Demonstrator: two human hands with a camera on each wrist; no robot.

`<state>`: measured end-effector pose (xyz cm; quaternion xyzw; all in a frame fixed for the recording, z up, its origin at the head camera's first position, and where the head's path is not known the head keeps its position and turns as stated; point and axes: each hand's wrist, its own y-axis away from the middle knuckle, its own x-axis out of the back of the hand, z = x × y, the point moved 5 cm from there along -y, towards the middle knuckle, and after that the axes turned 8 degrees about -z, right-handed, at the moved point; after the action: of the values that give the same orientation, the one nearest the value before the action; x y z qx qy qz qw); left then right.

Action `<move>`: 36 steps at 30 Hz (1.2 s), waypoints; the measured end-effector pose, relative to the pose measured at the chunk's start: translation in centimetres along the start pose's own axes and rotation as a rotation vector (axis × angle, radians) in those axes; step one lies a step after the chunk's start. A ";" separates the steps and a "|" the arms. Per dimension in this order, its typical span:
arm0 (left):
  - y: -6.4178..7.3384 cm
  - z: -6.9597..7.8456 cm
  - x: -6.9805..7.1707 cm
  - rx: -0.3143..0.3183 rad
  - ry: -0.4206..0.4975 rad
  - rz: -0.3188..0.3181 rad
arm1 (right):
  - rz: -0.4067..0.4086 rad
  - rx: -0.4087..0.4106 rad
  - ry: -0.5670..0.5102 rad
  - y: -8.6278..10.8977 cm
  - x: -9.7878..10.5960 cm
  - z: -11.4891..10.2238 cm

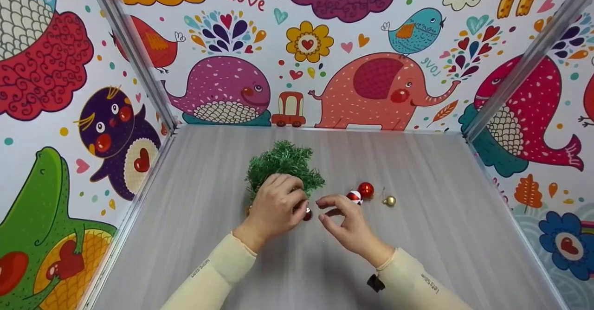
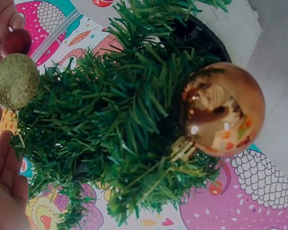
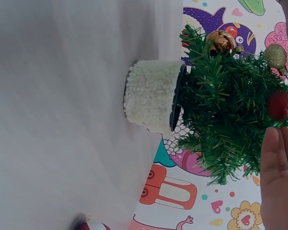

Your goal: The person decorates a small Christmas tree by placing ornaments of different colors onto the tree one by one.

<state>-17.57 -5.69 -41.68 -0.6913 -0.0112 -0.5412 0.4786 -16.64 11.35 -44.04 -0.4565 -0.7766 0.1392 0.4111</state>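
Observation:
A small green artificial Christmas tree (image 1: 284, 159) stands in a white textured pot (image 3: 151, 96). My left hand (image 1: 278, 203) is at its near side with bent fingers, next to a glittery gold ball (image 2: 15, 81) on the tree; what the fingertips hold is hidden. Just right of the left thumb hangs a small dark red ball (image 3: 280, 105), blurred in the right wrist view. My right hand (image 1: 345, 222) is beside this ball, thumb and forefinger apart and nothing between them. A shiny copper-gold ball (image 2: 223, 109) hangs lower on the tree.
To the right on the grey table (image 1: 417, 254) lie a shiny red ball (image 1: 366, 190), a red-and-white ball (image 1: 355, 197) partly behind my right hand, and a small gold ball (image 1: 390, 201). Cartoon-printed panels (image 1: 297, 82) enclose the back and sides, with metal posts (image 1: 134, 54) at the corners.

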 end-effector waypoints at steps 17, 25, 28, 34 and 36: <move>0.0 -0.3 -0.4 0.040 -0.001 -0.018 | 0.023 -0.019 0.274 -0.2 -0.9 2.6; 0.1 -0.3 -0.6 0.053 0.009 -0.024 | 0.033 -0.046 0.300 -0.4 -1.4 2.8; 0.1 -0.3 -0.7 0.054 0.011 -0.021 | 0.049 -0.054 0.287 -0.5 -1.4 2.8; 0.0 -0.3 -0.7 0.061 0.013 -0.031 | 0.081 -0.063 0.252 -0.5 -1.5 2.9; -0.1 -0.3 -0.7 0.057 0.015 -0.024 | 0.089 -0.067 0.258 -0.6 -1.6 2.9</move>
<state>-18.13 -5.52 -42.17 -0.6732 -0.0316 -0.5514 0.4917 -18.84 10.21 -46.29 -0.5183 -0.7006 0.0715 0.4853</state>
